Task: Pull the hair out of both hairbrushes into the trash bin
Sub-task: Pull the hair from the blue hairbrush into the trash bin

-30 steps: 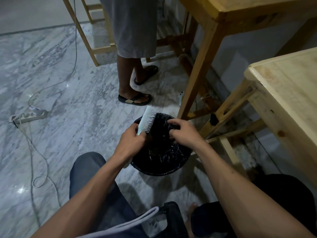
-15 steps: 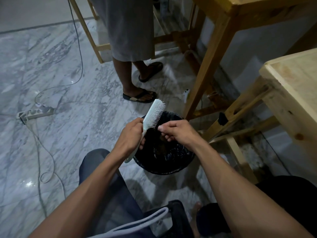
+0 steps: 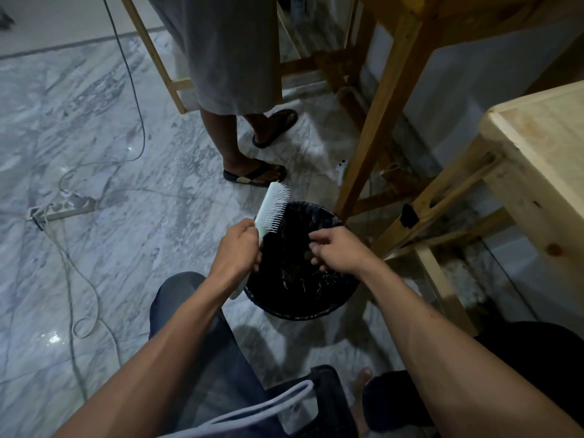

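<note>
The round black-lined trash bin (image 3: 300,298) stands on the veined marble floor (image 3: 126,248), left of the pale wooden table (image 3: 537,172). Over its left rim the pale plastic hairbrush (image 3: 271,210) is held; the white power strip (image 3: 61,208) lies far left.

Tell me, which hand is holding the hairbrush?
The left hand grips the pale hairbrush by its handle beside the black trash bin. The right hand hovers over the bin instead.

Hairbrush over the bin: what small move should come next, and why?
Probably let go over the trash bin, then reach back to the hairbrush. The right hand hangs above the bin with fingers curled; the left hand holds the brush, bristles facing it.
</note>
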